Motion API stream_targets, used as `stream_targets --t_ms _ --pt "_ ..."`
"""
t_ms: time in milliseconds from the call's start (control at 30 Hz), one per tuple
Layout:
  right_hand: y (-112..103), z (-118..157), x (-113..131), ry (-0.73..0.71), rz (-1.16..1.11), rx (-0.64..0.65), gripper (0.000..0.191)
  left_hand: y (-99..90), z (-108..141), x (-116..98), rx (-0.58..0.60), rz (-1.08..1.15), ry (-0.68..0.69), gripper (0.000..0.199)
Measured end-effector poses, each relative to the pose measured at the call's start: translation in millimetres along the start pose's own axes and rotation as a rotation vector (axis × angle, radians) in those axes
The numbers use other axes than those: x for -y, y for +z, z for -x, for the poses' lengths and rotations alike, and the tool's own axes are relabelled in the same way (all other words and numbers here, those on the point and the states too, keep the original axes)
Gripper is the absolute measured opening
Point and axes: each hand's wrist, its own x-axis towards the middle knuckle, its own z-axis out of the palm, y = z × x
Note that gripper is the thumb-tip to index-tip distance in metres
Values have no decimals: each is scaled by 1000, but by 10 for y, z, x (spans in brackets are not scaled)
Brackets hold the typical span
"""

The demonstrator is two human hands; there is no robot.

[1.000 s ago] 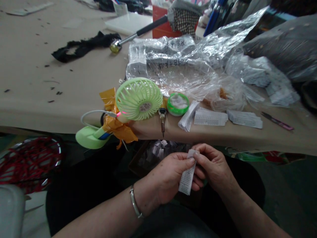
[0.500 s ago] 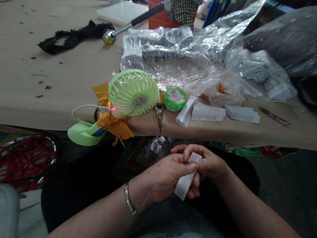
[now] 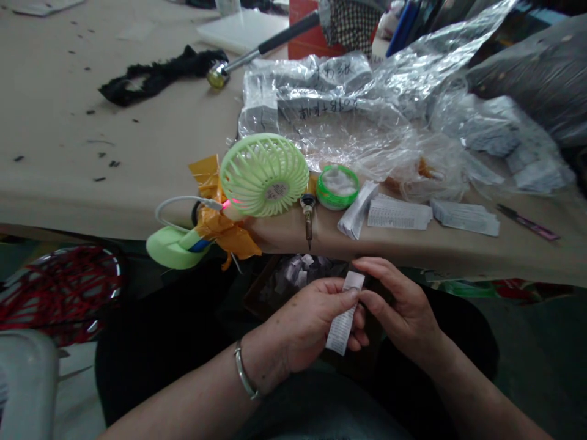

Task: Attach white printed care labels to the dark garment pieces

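Between thumb and fingers, my left hand [image 3: 316, 318] grips a narrow white printed label [image 3: 342, 324], held slantwise over my lap. My right hand [image 3: 401, 305] is just to its right, thumb and forefinger apart, with the thumb tip close to the label's upper part. Nothing shows between those right fingers. On the table edge ahead lie a folded bundle of labels [image 3: 358, 211], a fanned label stack [image 3: 398, 214] and another stack [image 3: 465, 217].
A green fan [image 3: 265, 177] is taped at the table edge [image 3: 92, 211]. Beside it are a soldering iron [image 3: 308, 221] and a green tub [image 3: 337, 186]. Pink-handled tweezers [image 3: 527, 222] lie right. Plastic bags [image 3: 321, 122] lie behind. A box of scraps [image 3: 298, 272] stands below.
My right hand has drawn back to the right and its thumb and forefinger have spread. My left hand still holds the label. The whole view has shifted slightly.
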Motion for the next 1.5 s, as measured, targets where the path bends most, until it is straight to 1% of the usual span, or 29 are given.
stream_targets --t_ms 67,167,300,400,500,633,800,867,967,1067,1100,1167,1267,1333,1433,1500 --pt "14 -6 15 -64 88 14 32 10 16 -11 -18 -10 5 18" --pt "51 -29 28 -99 143 23 30 8 29 -11 -31 -12 8 17" --pt "97 -62 52 -94 125 7 32 -22 48 -14 -42 -6 15 16" --pt "130 -89 75 -76 74 35 30 -57 66 -20 -50 -5 17 16" --pt "175 -120 101 1 -2 41 30 -99 93 -24 -69 7 23 16" --pt "261 -174 150 177 -166 13 31 -151 150 -33 -55 5 75 19" --pt "381 -267 206 350 -455 3 18 -204 228 -37 -109 -37 128 24" --pt "417 -303 218 392 -532 13 18 -220 247 -33 -125 -45 138 24" --pt "455 -343 236 438 -574 21 20 -232 264 -36 -156 -86 160 25" --pt "473 -376 265 433 -584 23 19 -232 281 -60 -183 -162 191 26" --pt "477 -387 276 422 -584 18 17 -232 288 -73 -195 -204 217 26" --pt "481 -415 301 390 -578 7 15 -237 303 -104 -241 -321 311 23" --pt "487 -464 334 309 -512 -23 11 -259 320 -144 -360 -510 493 16" --pt "490 -496 347 251 -442 -53 10 -279 323 -161 -435 -601 585 15" --pt "493 -533 352 205 -339 -86 9 -301 320 -183 -520 -695 673 15" --pt "491 -550 354 194 -271 -100 9 -306 315 -206 -567 -748 706 14"
